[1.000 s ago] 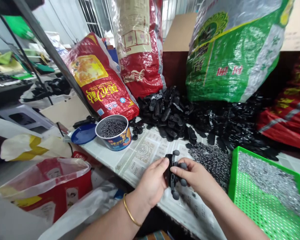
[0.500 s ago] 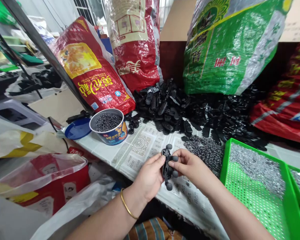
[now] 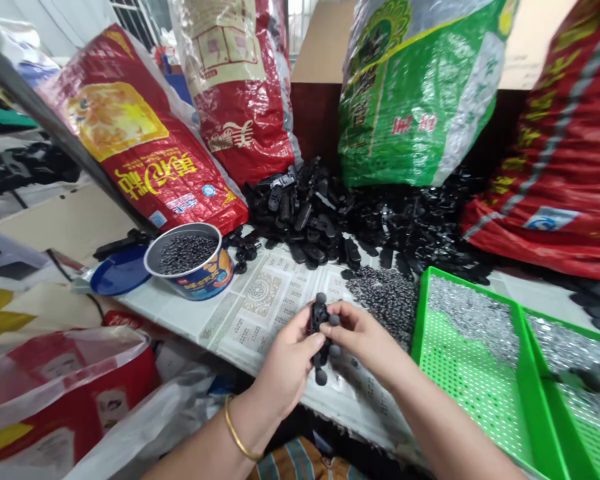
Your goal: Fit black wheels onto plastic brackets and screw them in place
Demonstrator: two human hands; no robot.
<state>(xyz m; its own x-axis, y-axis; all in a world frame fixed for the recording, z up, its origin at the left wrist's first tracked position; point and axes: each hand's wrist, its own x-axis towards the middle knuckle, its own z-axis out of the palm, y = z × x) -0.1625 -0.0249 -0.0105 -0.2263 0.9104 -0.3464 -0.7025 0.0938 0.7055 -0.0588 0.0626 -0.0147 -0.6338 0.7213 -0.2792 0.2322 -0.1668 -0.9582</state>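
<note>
"What can you read?"
"No word for certain. The left red sack [image 3: 165, 147] carries large yellow Chinese characters, the green sack [image 3: 420, 100] red ones, the far-right red sack [image 3: 565, 147] a column of yellow."
"And the tub [image 3: 200, 285]?"
"Yellow characters on its blue side, too small to make out."

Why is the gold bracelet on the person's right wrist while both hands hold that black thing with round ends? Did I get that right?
Not quite: the head view shows the gold bracelet on the wrist of the left hand, not the right hand. Both hands do hold the black thing with round ends.
</note>
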